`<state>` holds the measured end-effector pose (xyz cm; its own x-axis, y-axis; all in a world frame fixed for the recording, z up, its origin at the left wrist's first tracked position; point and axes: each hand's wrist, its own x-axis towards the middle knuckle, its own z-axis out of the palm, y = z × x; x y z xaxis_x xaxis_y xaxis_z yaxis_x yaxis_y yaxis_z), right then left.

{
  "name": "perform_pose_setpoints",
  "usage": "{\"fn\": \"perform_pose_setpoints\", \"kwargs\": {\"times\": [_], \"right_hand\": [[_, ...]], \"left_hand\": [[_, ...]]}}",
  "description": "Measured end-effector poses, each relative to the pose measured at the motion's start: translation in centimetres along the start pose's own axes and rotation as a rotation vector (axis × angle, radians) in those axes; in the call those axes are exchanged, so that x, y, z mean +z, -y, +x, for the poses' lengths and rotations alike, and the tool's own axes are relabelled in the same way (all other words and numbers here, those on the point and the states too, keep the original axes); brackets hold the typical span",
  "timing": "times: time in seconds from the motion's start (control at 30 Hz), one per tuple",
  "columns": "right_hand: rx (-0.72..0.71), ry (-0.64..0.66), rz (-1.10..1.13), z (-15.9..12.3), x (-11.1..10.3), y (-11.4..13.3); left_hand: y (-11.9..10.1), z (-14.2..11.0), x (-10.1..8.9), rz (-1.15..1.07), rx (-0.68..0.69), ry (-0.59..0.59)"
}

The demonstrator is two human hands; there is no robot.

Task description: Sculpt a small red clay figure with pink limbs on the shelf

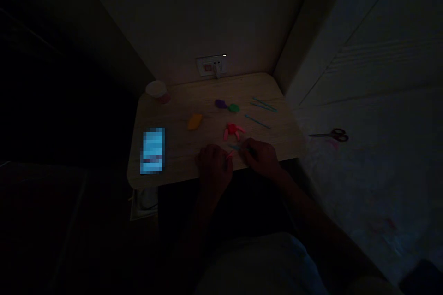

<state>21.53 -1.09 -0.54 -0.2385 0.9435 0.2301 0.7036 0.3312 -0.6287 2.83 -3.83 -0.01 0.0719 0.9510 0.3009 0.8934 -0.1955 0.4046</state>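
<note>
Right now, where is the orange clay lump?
In the head view, the orange clay lump sits left of centre on the wooden desk, between the lit phone and the red clay figure.

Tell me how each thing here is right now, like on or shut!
Phone, screen lit
Scissors, closed
Wall socket, plug in
Red clay figure, legs on
Orange clay, one lump
Tub, white lid on
Left hand, touching pink clay
Right hand, touching teal stick
</note>
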Motion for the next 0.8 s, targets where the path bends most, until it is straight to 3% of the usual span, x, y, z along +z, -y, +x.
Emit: {"fn": "perform_pose_setpoints", "kwargs": {"times": [0.17, 0.37, 0.8], "right_hand": [[0.045, -0.082, -0.038, -1.2, 0.6, 0.9], [0.161, -0.078, -0.075, -1.7, 0.8, 2.2], [0.048, -0.051, -0.188, -1.5, 1.0, 2.5]], "left_hand": [[0.1, 0.1, 0.3, -0.015, -0.008, -0.021], [0.0, 0.2, 0.5, -0.015, -0.025, -0.05], [0.0, 0.2, 0.6, -0.03, -0.034, -0.053]]}}
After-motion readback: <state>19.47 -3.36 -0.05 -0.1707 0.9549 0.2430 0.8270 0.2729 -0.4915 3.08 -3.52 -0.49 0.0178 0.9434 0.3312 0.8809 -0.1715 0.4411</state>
